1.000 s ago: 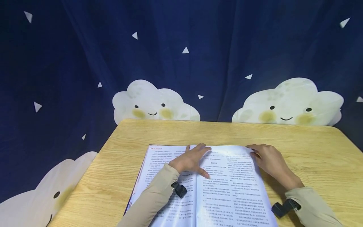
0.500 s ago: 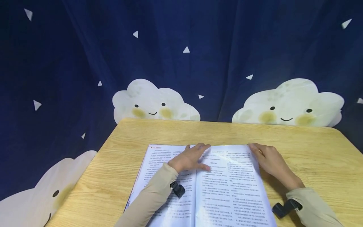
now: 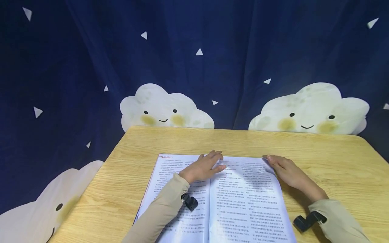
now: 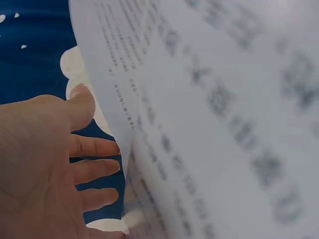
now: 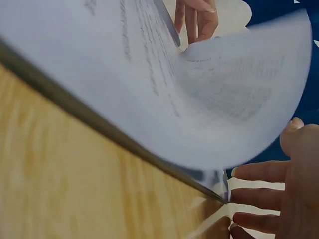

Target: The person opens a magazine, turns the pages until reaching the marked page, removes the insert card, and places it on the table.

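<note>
An open book [image 3: 243, 209] with columns of printed text lies on the wooden table. My left hand [image 3: 202, 168] rests across its top near the gutter, fingers spread and thumb out over the right-hand page; in the left wrist view, straight fingertips meet the page edge. At the top right corner is my right hand [image 3: 287, 170]. The right wrist view shows that hand's straight fingers [image 5: 259, 199] at the book's corner, its thumb apart from them. A page [image 5: 234, 94] curls upward beside this thumb, with no pinch visible. The left little finger is partly out of frame.
The wooden table [image 3: 334, 162] extends around the book. A dark blue curtain [image 3: 231, 60] with white clouds and triangles hangs behind and to the left. A black strap device [image 3: 189, 201] is on the left wrist, another strap device [image 3: 308, 221] on the right.
My left thumb has moved up the page, closer to the other fingers. My right hand has stayed at the corner, where the page now bends and shows shading.
</note>
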